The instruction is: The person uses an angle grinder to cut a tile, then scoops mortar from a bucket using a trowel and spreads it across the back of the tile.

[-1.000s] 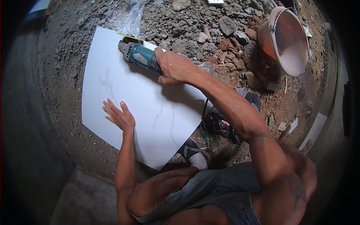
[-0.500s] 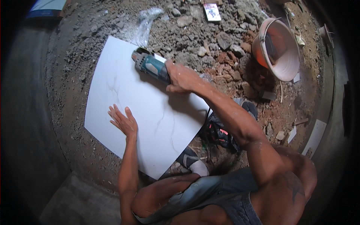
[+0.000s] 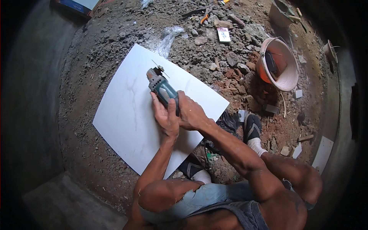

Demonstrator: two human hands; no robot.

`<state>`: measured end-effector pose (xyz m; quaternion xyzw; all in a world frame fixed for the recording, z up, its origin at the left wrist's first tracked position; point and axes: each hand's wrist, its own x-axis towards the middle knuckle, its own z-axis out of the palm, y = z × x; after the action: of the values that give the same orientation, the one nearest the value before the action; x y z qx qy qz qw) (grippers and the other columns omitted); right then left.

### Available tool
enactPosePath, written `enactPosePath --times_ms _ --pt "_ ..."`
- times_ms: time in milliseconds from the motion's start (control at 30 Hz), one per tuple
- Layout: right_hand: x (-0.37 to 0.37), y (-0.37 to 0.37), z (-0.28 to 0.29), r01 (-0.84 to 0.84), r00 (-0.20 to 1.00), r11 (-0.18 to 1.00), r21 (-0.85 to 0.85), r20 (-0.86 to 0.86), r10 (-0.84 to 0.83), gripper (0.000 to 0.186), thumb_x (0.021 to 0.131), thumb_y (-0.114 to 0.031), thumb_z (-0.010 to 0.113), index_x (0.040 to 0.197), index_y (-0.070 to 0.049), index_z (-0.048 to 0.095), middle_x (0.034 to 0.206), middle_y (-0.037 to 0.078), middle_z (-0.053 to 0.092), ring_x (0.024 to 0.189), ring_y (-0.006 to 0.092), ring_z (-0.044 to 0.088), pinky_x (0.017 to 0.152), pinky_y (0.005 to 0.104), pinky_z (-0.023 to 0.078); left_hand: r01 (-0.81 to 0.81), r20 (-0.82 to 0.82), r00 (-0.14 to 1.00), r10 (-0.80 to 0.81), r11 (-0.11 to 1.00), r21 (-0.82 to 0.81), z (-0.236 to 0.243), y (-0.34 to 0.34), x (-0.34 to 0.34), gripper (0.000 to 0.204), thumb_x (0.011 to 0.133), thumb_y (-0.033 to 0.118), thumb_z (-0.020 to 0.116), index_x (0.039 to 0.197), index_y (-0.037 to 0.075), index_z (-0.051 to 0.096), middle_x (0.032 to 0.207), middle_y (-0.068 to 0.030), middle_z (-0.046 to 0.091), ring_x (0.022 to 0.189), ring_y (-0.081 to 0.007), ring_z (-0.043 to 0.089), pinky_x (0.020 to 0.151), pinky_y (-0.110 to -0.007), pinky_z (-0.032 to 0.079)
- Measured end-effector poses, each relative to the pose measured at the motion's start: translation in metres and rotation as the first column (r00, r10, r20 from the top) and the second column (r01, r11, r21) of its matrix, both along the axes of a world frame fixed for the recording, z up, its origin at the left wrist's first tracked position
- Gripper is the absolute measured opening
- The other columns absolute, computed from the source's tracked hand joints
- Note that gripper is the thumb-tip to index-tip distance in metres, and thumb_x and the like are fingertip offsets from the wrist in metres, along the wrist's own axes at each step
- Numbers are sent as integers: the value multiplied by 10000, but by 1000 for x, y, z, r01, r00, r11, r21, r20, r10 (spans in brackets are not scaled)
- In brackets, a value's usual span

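A white marble-veined tile (image 3: 126, 119) lies on the rubble floor in front of me. Over it I hold a teal angle grinder (image 3: 163, 88), its thin disc tilted on edge at the far end. My right hand (image 3: 188, 113) is closed round the rear of the grinder's body. My left hand (image 3: 164, 117) cups the grinder's left side, palm turned partly up with fingers along the casing. My feet in dark shoes (image 3: 253, 128) and white socks rest on the ground at the tile's near right.
An orange bucket (image 3: 285, 76) holding a dark object stands at the right, another bucket (image 3: 280, 17) farther back. Orange-handled pliers (image 3: 204, 18), a small card packet (image 3: 223, 35) and plastic film (image 3: 168, 38) lie on the rubble. A flat box (image 3: 73, 7) sits at top left, beside grey concrete (image 3: 34, 96).
My left hand has left the tile surface and joined the grinder. The grinder has turned, bringing its disc more on edge. The view has shifted, showing more rubble, tools and buckets.
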<state>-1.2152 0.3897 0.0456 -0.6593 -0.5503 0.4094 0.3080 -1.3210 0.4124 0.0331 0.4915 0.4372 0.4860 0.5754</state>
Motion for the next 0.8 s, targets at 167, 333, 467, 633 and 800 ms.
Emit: enactPosePath --times_ms 167,333,467,633,800 --pt "39 -27 -1 106 979 994 -21 178 -101 592 803 -325 697 1135 44 374 970 310 603 888 491 612 768 545 499 207 154 967 -201 978 -25 -3 -31 27 701 998 180 561 1502 -106 166 1537 -242 285 1403 -271 322 1151 -346 247" --pt "112 -51 11 171 853 984 55 491 -175 760 737 -220 763 1333 -19 337 1096 255 581 1020 436 596 812 502 507 342 -194 924 -330 939 33 -14 -29 13 558 997 250 561 1429 -70 408 1466 -211 441 1360 -283 412 1123 -371 307" --pt "157 -69 5 236 783 968 84 574 -240 759 724 -164 763 1347 -26 353 1097 214 570 1002 411 605 806 483 514 309 -464 860 -210 940 147 -26 -42 -27 415 934 204 615 1241 -74 588 1298 -255 582 1307 -387 484 1093 -432 358" --pt "176 -82 -38 301 544 943 142 786 -292 798 694 -194 816 1358 -35 401 1068 165 555 928 339 586 747 460 496 242 -651 757 -53 949 204 -28 -71 -66 308 920 122 601 1158 -74 607 1236 -231 612 1294 -409 481 1060 -477 379" --pt "183 -88 -69 327 503 938 112 820 -273 882 687 -360 837 1377 -26 401 1175 152 512 1055 325 508 800 446 464 99 -680 731 63 975 197 -25 -83 -99 284 913 94 591 1134 -84 606 1246 -225 604 1311 -413 458 1052 -489 384"
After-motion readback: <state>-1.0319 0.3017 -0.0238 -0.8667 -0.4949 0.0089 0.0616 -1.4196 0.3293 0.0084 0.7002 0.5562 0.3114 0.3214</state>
